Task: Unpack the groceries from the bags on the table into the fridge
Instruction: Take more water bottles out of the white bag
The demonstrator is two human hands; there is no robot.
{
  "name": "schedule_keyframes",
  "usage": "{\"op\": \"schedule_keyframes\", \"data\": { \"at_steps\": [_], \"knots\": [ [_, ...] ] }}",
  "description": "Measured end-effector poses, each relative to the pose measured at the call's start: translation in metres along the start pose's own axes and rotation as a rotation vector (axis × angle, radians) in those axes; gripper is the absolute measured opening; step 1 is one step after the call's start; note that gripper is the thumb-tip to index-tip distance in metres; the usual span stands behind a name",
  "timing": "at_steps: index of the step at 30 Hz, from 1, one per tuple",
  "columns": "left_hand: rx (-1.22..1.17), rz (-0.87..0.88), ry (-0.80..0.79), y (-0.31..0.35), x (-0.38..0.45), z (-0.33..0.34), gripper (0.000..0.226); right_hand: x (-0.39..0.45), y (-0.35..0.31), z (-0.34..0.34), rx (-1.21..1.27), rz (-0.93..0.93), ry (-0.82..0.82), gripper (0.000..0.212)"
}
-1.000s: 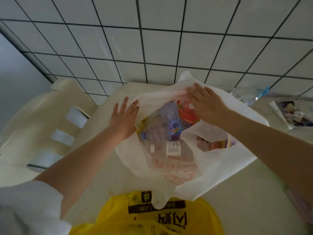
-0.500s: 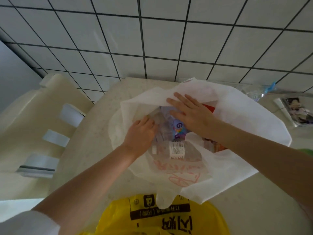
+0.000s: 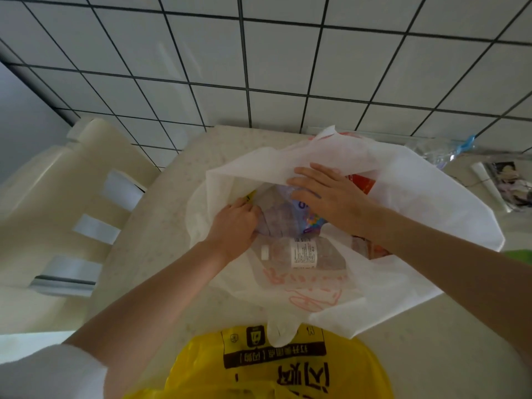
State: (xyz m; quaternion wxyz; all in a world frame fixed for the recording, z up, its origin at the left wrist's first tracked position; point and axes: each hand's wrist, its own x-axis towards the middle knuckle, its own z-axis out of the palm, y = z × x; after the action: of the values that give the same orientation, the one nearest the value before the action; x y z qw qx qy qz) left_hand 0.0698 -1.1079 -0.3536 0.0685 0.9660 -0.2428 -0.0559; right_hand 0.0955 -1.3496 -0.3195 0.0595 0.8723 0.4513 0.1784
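Risk first. The yellow bag (image 3: 267,370) sits at the bottom edge of the frame, nearest the camera, apparently at the near edge of the counter (image 3: 161,254) — a tug on the white bag (image 3: 431,240) just behind it could drag it off the edge. The white bag is thin and slack; lifting one item while another lies across it could roll the contents or tear the film.

Centre frame, inside the open white bag: a clear bottle (image 3: 302,251) lies on its side, white cap toward the left, label up. Above it, a crinkly clear packet with coloured print (image 3: 290,217). The left hand (image 3: 233,223) has fingers curled onto the packet's left edge — looks like a grip, though the fingertips are hidden. The right hand (image 3: 331,194) lies flat, fingers straight, pressing on the packet and the bag's far flap. A red-orange pack (image 3: 362,182) shows just past the right hand; further packs at the right wall are mostly covered by the forearm.

Upper right: a crumpled clear bottle with a blue cap (image 3: 443,151) lies on the counter. The fridge is not in view.
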Motion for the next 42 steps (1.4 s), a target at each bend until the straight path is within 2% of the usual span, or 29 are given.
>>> {"op": "schedule_keyframes", "data": {
  "at_steps": [3,9,15,17,20,22,27,32,36,42],
  "knots": [
    [-0.198,-0.050,0.046,0.003,-0.008,-0.018,0.028,0.005,0.001,-0.008,0.160,0.166,0.107,0.027],
    [-0.365,0.073,0.134,0.012,-0.032,-0.049,0.029,-0.001,0.002,-0.034,0.443,0.524,0.061,0.040],
    [-0.401,0.102,0.226,0.036,-0.044,-0.080,0.033,-0.008,-0.016,-0.069,0.696,0.682,0.145,0.048],
    [-0.412,0.067,0.236,0.035,-0.050,-0.086,0.036,-0.007,-0.023,-0.087,0.805,0.759,0.171,0.045],
    [-0.457,-0.007,0.281,0.029,-0.067,-0.098,0.037,-0.011,-0.035,-0.114,0.912,0.819,0.226,0.024],
    [-0.509,-0.022,0.317,0.029,-0.083,-0.107,0.035,-0.017,-0.046,-0.129,0.930,0.843,0.217,0.019],
    [-0.594,-0.016,0.351,0.044,-0.114,-0.117,0.034,-0.037,-0.081,-0.146,0.998,0.844,0.180,0.032],
    [-0.664,-0.014,0.215,0.061,-0.137,-0.089,0.038,-0.065,-0.124,-0.125,1.024,0.866,0.073,0.041],
    [-0.640,0.022,0.184,0.072,-0.152,-0.058,0.031,-0.083,-0.154,-0.105,1.022,0.935,0.029,0.024],
    [-0.650,0.009,0.240,0.092,-0.157,-0.045,0.034,-0.090,-0.165,-0.097,1.046,1.006,0.026,0.034]
  ]
}}
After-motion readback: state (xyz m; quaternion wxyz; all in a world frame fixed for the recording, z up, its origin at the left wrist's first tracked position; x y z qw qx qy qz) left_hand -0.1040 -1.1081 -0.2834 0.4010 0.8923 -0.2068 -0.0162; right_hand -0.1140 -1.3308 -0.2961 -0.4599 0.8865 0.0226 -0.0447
